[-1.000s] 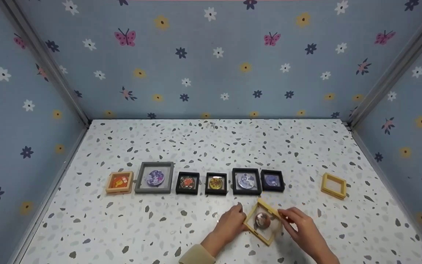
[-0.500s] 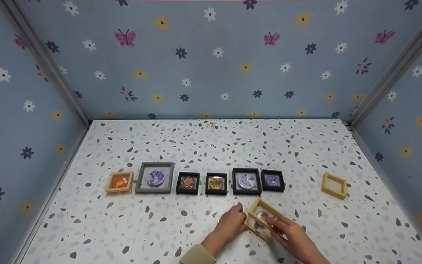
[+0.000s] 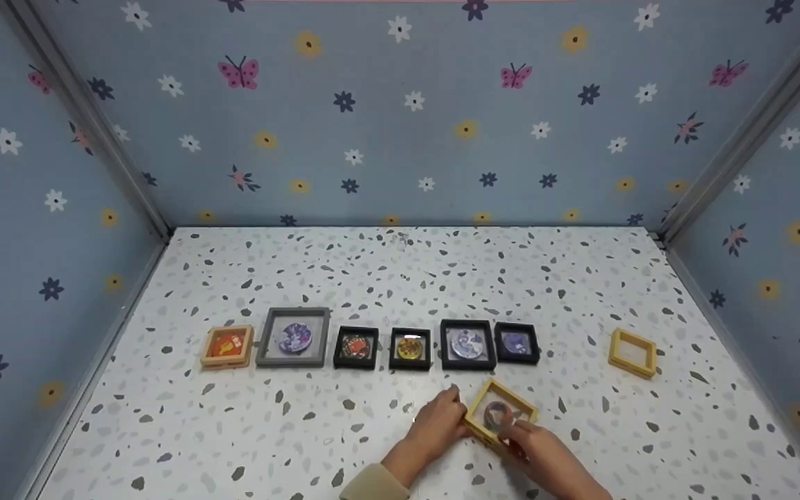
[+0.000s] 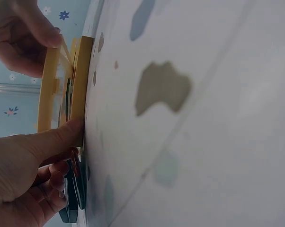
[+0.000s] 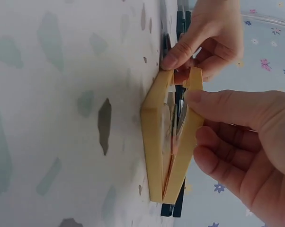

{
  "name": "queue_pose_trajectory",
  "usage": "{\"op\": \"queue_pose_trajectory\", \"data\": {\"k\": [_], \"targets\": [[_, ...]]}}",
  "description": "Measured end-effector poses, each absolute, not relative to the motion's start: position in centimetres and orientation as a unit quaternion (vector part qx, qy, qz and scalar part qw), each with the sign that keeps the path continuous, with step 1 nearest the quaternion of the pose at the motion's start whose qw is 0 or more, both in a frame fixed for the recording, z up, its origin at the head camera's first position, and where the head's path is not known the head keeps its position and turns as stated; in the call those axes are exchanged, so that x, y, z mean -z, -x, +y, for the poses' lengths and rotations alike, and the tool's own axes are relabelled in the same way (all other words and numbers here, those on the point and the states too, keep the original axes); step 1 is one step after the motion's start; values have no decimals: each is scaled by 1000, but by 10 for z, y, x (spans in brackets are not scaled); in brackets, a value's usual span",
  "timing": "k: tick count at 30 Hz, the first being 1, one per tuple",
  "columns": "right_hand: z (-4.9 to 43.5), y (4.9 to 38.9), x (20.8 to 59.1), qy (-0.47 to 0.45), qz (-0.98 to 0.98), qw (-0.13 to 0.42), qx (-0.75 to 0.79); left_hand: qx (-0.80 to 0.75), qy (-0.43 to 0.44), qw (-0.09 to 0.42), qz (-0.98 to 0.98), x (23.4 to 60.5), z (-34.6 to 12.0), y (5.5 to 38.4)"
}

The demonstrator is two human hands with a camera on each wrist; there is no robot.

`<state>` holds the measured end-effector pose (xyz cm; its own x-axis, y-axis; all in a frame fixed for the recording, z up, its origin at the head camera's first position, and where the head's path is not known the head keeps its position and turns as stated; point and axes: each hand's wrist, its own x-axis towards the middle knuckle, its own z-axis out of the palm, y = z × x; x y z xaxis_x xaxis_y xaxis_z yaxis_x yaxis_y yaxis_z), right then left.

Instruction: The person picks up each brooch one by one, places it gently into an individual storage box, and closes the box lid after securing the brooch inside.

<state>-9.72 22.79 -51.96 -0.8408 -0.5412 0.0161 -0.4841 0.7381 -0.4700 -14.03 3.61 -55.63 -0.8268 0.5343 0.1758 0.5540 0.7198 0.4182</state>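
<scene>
A square yellow display frame (image 3: 478, 399) with clear film lies at a slant near the front of the table. A round badge (image 3: 495, 414) sits in it. My left hand (image 3: 436, 423) holds the frame's left corner, its thumb on the lower half (image 4: 82, 75), which rests on the table. My right hand (image 3: 549, 455) pinches the upper half (image 5: 186, 151) between thumb and fingers. In the right wrist view the two halves meet at one end and stand apart at the hand's end. The badge's picture is partly hidden by my right fingers.
Behind the hands runs a row of framed badges: an orange frame (image 3: 227, 346), a grey one (image 3: 262, 340), and several black ones, among them a larger black frame (image 3: 444, 345). A smaller yellow frame (image 3: 632, 353) lies at the right. Flower-patterned walls (image 3: 400, 125) enclose the speckled table (image 3: 400, 278).
My right hand has swung the upper half of the yellow frame down over the lower half and badge, moving left and toward the front. My left hand has stayed in place.
</scene>
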Motion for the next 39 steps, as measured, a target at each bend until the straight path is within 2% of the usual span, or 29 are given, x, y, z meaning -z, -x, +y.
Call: {"op": "queue_pose_trajectory", "data": {"k": [5,16,21,28,32,39], "targets": [[225,97,523,275,931,79,226,237,287,-1,-928,555,37,141],[223,100,522,252,934,119,223,234,284,-7,-930,553,37,140],[223,100,523,261,935,105,217,237,290,4,-927,551,34,139],[225,99,526,271,941,74,190,235,295,54,-925,550,25,138],[228,98,526,258,947,80,175,216,286,55,-932,548,19,137],[235,99,525,222,954,109,172,194,279,25,-940,548,9,136]]}}
